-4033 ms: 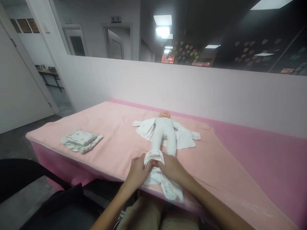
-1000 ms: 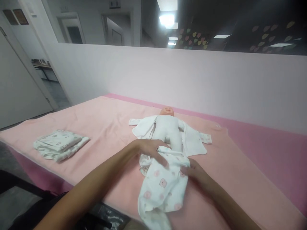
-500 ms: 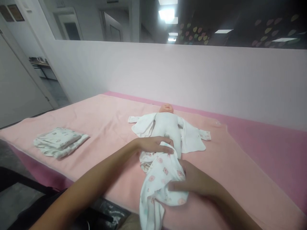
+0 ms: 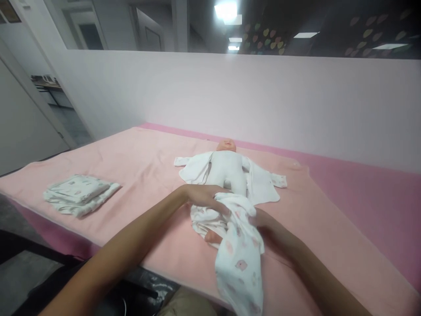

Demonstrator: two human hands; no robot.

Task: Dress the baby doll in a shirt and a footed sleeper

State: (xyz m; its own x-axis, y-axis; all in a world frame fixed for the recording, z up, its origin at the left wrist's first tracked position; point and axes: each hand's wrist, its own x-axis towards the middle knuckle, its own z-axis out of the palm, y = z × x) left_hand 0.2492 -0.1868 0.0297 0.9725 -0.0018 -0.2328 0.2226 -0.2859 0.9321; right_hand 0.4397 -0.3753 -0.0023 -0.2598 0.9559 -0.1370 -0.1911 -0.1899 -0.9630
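A baby doll [image 4: 227,164] lies on its back, head toward the wall, with a white baby top [image 4: 261,184] spread open beneath it. Printed white baby trousers [image 4: 241,263] are bunched over its lower legs, and one leg of the cloth hangs past the table's front edge. A doll foot [image 4: 213,237] pokes out of the bunched cloth on the left. My left hand [image 4: 207,196] is closed on the upper edge of the trousers, by the doll's leg. On the other side, my right hand [image 4: 265,219] reaches into or behind the cloth, which hides its fingers.
A folded stack of printed white cloth [image 4: 80,193] sits on the left of the pink blanket [image 4: 148,162]. The table's front edge runs close to my lap. Behind the table stands a white wall [image 4: 256,96] with a dark window above it.
My right hand has moved from the outside of the trousers to inside or behind them. The hanging cloth has swung right, and the doll's foot now shows on the left.
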